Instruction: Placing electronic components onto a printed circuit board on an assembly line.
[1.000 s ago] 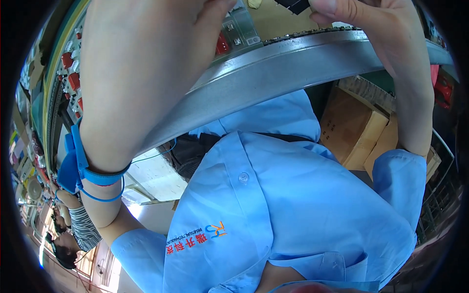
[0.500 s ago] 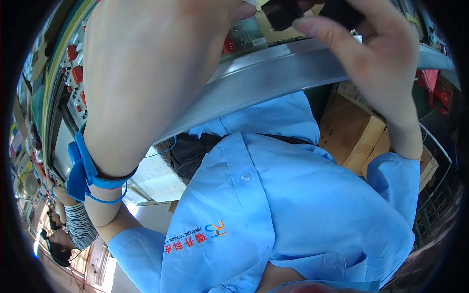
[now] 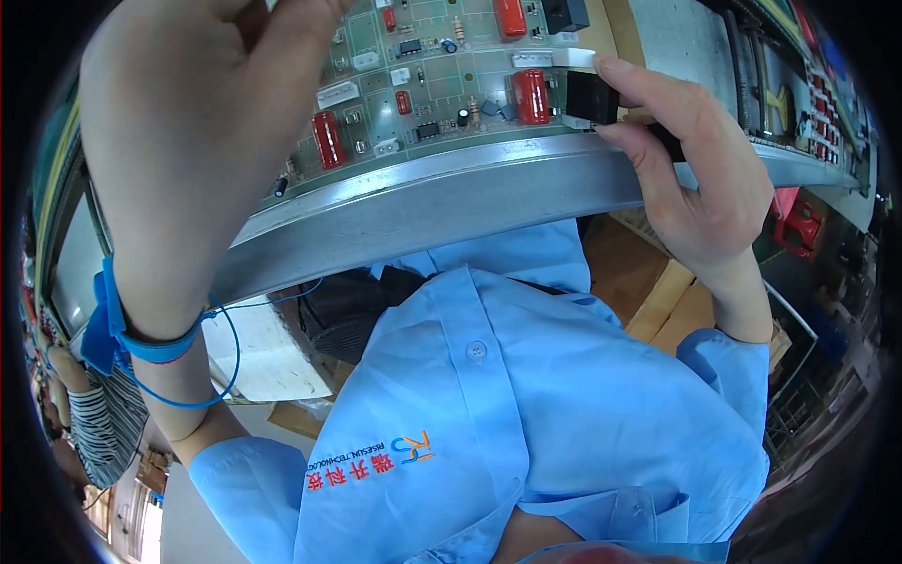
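Observation:
Pinched between the thumb and forefinger of my right hand (image 3: 700, 150) is a black block-shaped component (image 3: 592, 98), at the right end of a green circuit board (image 3: 442, 85). It is beside a red capacitor (image 3: 531, 96); I cannot tell whether it is seated. Another dark piece (image 3: 668, 141) shows under my right fingers, partly hidden. My left hand (image 3: 202, 103) is over the board's left part, its fingertips mostly cut off by the upper edge. A similar black block (image 3: 565, 14) stands farther back on the board, near a white connector (image 3: 573, 57).
A metal rail (image 3: 451, 211) runs along the near side of the board. A blue wrist strap (image 3: 160, 350) with a thin cord circles my left wrist. Below right are cardboard boxes (image 3: 658, 301) and a red stool (image 3: 799, 228). A person's striped sleeve (image 3: 105, 428) is at far left.
My hands have moved apart; the left has shifted left. The right has lowered the black component to the board's right end. More of the board is now in view.

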`<state>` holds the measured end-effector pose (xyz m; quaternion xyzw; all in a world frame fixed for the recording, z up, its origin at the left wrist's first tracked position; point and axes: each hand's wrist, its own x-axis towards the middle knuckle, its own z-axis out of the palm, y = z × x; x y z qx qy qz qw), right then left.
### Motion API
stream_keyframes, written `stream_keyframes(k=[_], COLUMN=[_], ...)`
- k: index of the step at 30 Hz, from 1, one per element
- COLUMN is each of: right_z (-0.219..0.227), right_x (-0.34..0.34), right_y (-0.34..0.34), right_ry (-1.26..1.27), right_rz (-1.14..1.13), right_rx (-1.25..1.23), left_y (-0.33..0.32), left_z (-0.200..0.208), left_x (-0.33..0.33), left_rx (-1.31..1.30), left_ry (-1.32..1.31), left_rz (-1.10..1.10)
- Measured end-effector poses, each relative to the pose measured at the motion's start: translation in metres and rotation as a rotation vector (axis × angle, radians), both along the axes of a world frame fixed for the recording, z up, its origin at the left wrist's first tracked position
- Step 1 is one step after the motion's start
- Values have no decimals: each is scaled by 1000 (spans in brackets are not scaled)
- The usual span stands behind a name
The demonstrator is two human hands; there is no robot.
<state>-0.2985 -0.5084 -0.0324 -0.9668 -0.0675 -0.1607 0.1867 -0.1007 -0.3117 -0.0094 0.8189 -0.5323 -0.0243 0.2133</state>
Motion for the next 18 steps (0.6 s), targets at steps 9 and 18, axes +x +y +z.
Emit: stream_keyframes(k=[9,18], right_z=[4,6], right_x=[5,8], right_y=[1,1], right_ry=[-8,11], right_rz=[45,51], right_rx=[-139,-165], left_y=[21,33], left_z=[-18,-25], left_x=[11,8], left_rx=[-107,-180], left_ry=[57,92], left_rz=[41,70])
